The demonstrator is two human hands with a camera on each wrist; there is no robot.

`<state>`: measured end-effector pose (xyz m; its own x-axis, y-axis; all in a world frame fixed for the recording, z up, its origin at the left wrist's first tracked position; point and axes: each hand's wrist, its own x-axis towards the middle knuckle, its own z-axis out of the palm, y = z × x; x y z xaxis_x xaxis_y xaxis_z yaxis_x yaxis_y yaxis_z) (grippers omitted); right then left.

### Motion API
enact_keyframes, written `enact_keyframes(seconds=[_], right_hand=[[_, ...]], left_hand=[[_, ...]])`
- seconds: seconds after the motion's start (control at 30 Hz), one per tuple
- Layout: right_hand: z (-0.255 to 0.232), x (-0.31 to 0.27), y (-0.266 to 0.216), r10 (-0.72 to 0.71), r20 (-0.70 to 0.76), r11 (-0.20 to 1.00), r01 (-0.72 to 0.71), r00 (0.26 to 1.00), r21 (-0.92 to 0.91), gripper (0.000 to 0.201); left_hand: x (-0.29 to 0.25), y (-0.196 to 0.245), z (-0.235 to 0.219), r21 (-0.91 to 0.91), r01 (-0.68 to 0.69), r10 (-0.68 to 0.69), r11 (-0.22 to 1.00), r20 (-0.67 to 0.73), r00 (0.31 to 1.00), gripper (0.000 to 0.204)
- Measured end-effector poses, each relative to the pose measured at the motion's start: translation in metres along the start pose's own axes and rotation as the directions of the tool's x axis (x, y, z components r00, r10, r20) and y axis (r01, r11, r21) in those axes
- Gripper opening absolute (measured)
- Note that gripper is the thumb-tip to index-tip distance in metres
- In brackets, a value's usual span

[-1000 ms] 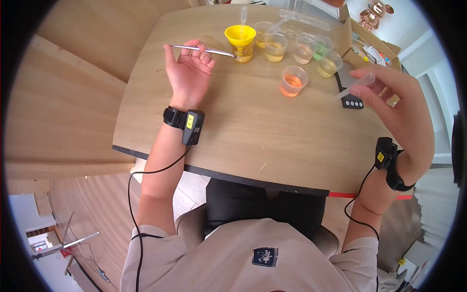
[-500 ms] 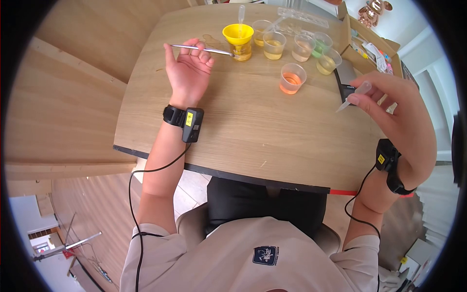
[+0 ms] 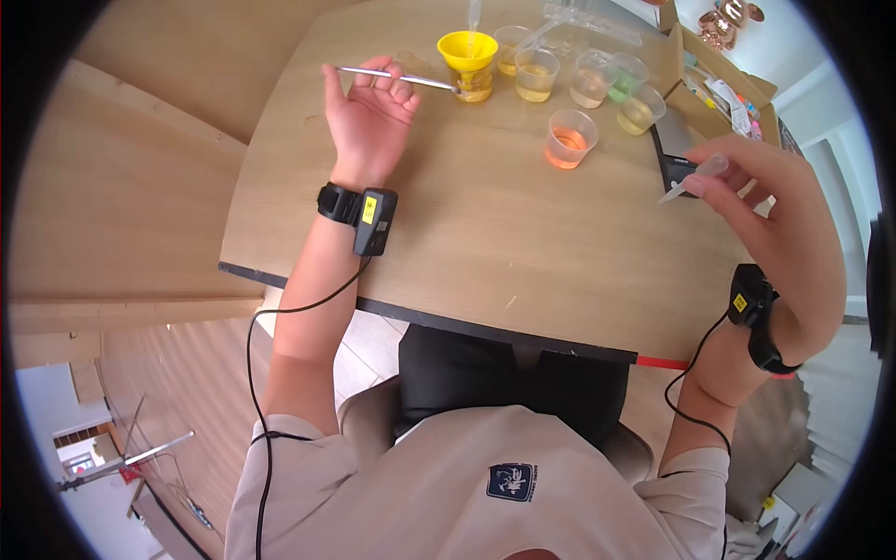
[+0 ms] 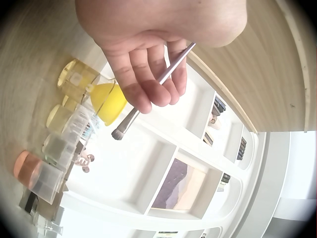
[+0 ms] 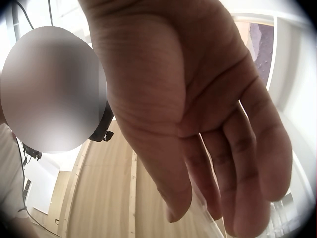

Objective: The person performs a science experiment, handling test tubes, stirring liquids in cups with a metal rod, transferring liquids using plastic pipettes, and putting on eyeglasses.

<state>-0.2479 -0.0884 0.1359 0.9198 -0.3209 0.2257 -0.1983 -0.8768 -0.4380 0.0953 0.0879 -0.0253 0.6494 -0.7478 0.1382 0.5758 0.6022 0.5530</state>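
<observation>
My left hand [image 3: 371, 126], palm up, holds a slim brush [image 3: 397, 77] across its fingers. The brush's bristle end points right, close by a clear jar [image 3: 475, 91] of yellow liquid. In the left wrist view the brush's silvery ferrule and dark bristles show past the curled fingers. A yellow funnel [image 3: 467, 49] sits on the jar, with a clear dropper [image 3: 474, 16] standing in it. Between thumb and fingers my right hand [image 3: 770, 191] pinches a second dropper [image 3: 709, 170], its tip slanting down to the left above the table. Nearest it is a cup of orange liquid [image 3: 570, 145].
Behind the orange cup stand several clear cups, among them one of pale yellow liquid [image 3: 536, 84] and one of greenish-yellow [image 3: 638, 112]. A flat black device [image 3: 674, 154] lies left of the right hand. A cardboard box [image 3: 723, 61] of small items and a clear plastic rack [image 3: 597, 26] stand behind.
The dropper in my right hand has tipped more steeply downward. My left hand keeps its hold on the brush, and the head view has shifted slightly.
</observation>
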Motion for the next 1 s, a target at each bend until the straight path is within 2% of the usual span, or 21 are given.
enact_keyframes(seconds=[0.07,0.13,0.23,0.47,0.67,0.73,1.0], right_hand=[[-0.0008,-0.0004,-0.0011,-0.019,0.007,1.0,0.018,1.0,0.015,0.017],[-0.003,0.0003,-0.0031,0.052,0.055,0.999,-0.052,0.997,-0.001,0.016],[-0.0035,0.0011,-0.007,0.072,0.07,0.997,-0.073,0.995,0.016,0.016],[-0.002,-0.0011,-0.0043,0.011,0.024,1.0,-0.011,1.0,0.017,0.016],[-0.0017,-0.0041,-0.0038,0.012,0.002,1.0,-0.012,1.0,0.005,0.017],[-0.0011,-0.005,-0.0032,-0.026,-0.026,0.999,0.026,0.999,-0.028,0.017],[-0.0016,-0.0033,-0.0033,0.026,0.001,0.999,-0.026,1.0,-0.029,0.018]], left_hand=[[0.0,-0.0004,-0.001,0.015,-0.003,0.003,1.0,0.02,1.0,0.059],[0.0007,-0.0006,-0.0024,0.01,-0.005,0.005,1.0,0.027,1.0,0.058],[0.0007,0.0003,-0.0018,0.01,-0.001,0.001,1.0,0.03,1.0,0.058],[-0.0014,-0.0005,0.0058,0.02,-0.002,0.003,1.0,-0.033,0.999,0.057],[-0.0021,-0.0005,0.0049,0.024,-0.005,0.005,1.0,-0.025,1.0,0.057],[-0.0011,-0.0001,0.003,0.017,0.001,-0.001,1.0,-0.018,1.0,0.057],[-0.0011,0.0009,0.0014,0.004,0.016,-0.016,1.0,0.003,1.0,0.058]])
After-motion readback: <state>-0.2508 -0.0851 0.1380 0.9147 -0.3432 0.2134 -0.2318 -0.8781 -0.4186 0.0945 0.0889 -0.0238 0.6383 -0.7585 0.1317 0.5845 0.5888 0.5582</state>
